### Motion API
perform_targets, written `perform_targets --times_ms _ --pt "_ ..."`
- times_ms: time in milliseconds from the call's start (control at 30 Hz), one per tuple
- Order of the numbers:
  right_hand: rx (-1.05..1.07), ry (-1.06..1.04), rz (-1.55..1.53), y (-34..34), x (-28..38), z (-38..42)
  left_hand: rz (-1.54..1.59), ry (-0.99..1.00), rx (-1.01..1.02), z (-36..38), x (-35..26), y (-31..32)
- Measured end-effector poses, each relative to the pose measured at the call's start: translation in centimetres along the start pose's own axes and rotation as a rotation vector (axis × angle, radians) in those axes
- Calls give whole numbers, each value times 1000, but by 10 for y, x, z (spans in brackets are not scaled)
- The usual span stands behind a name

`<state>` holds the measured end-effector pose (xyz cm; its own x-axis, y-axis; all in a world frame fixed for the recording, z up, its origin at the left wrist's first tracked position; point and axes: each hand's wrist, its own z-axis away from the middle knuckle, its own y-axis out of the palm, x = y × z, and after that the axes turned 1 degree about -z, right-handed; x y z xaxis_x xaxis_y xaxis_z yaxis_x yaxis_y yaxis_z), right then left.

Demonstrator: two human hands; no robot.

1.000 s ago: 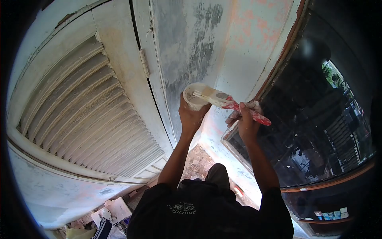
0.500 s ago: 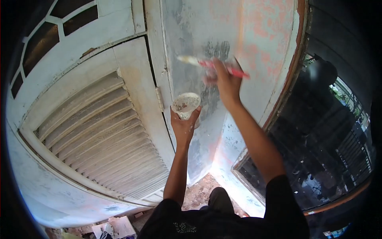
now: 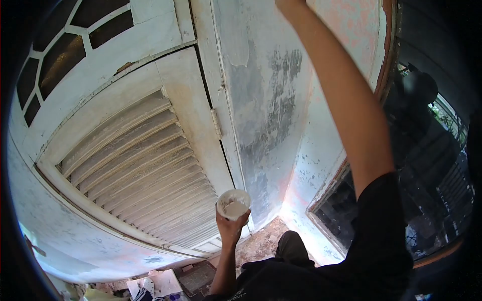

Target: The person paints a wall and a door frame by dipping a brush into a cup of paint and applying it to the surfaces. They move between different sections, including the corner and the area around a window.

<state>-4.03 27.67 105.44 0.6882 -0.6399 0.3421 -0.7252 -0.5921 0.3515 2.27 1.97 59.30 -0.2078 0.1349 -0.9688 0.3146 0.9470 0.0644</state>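
My left hand is wrapped round a small white cup at the lower middle, its mouth tilted toward me. Pale, thick paint-like stuff lies inside, with smears around the inner wall. My right arm reaches up across the wall, and only the base of my right hand shows at the top edge. Its fingers, and anything in them, are cut off by the frame. The nearest thing to it is the patchy grey wall, which has dark worn streaks and whitish areas.
On the left stands a white louvred shutter door with a hinge. A dark window pane in a wooden frame is on the right. Rubble covers the floor below, and boards and odds and ends lie at bottom left.
My right hand, which held a red-handled paintbrush against the wall, has risen to the top edge. My left hand has lowered the cup, and the view has shifted slightly.
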Motion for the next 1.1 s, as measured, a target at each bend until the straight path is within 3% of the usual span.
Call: perform_targets --times_ms 33,67,167,233,367,533,633,667,767,800,833,900,933,1000,1033,1100 --pt "54 9 -191 -2 -17 20 21 -34 -4 5 6 -5" --pt "-20 29 -277 1 -53 48 42 -71 -9 10 11 -9" --pt "27 -3 -26 -14 -96 162 54 -85 -23 21 31 -15" --pt "45 54 -13 -33 -104 219 -27 -11 -43 21 38 -17" --pt "66 108 -38 -88 -110 293 -13 -54 -99 26 52 -24" --pt "-12 517 -43 -138 -91 364 41 -101 -90 31 65 -27" --pt "123 740 146 -135 -99 344 66 -115 -76 33 74 -28" --pt "109 667 87 -125 -102 323 -20 -46 -84 35 73 -26" --pt "181 229 474 -88 -127 221 28 -142 -83 37 68 -21" --pt "123 157 424 -67 -110 182 37 -143 -81 37 68 -20" --pt "157 218 323 -52 -84 147 45 -146 -78 38 69 -19" --pt "108 165 385 -26 -37 95 60 -153 -68 40 69 -18" --pt "111 186 241 -15 -32 71 65 -153 -62 40 66 -17" --pt "24 -2 296 3 -26 24 51 -146 -62 38 63 -17" --pt "-24 -87 320 9 -17 14 30 -140 -69 38 63 -18" --pt "-109 -58 50 17 2 10 8 -116 -70 39 61 -21"
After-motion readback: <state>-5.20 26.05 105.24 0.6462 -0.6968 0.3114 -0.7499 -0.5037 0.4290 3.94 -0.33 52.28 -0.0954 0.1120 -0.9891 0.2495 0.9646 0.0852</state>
